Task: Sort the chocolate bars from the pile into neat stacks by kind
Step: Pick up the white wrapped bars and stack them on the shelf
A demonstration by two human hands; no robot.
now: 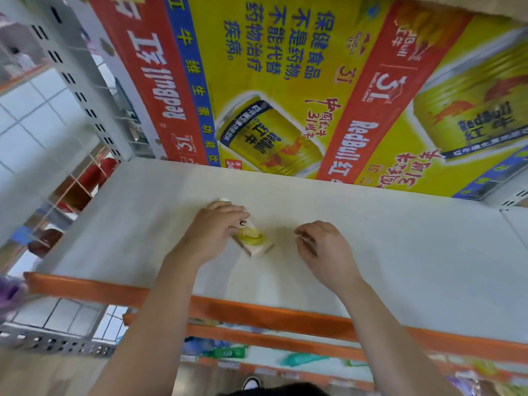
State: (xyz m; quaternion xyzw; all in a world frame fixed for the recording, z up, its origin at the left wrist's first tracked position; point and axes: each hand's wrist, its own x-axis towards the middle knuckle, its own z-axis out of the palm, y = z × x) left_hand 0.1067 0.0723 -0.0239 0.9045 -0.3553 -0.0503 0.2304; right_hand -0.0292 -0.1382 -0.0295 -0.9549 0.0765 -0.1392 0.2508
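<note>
A pale chocolate bar (253, 240) with a yellow picture on its wrapper lies on the white shelf (400, 252), near its middle. It seems to top a small stack, though motion blur hides how many lie under it. My left hand (217, 227) rests over the bar's far end, fingers curled around it. My right hand (320, 247) hovers just to the right of the bar, apart from it, with loosely curled fingers and nothing visible in them.
An orange rail (257, 312) edges the shelf front. A large yellow and red Red Bull carton (314, 90) stands at the back of the shelf. A grey perforated upright (77, 90) rises at the left. Lower shelves with packets (228, 352) show below.
</note>
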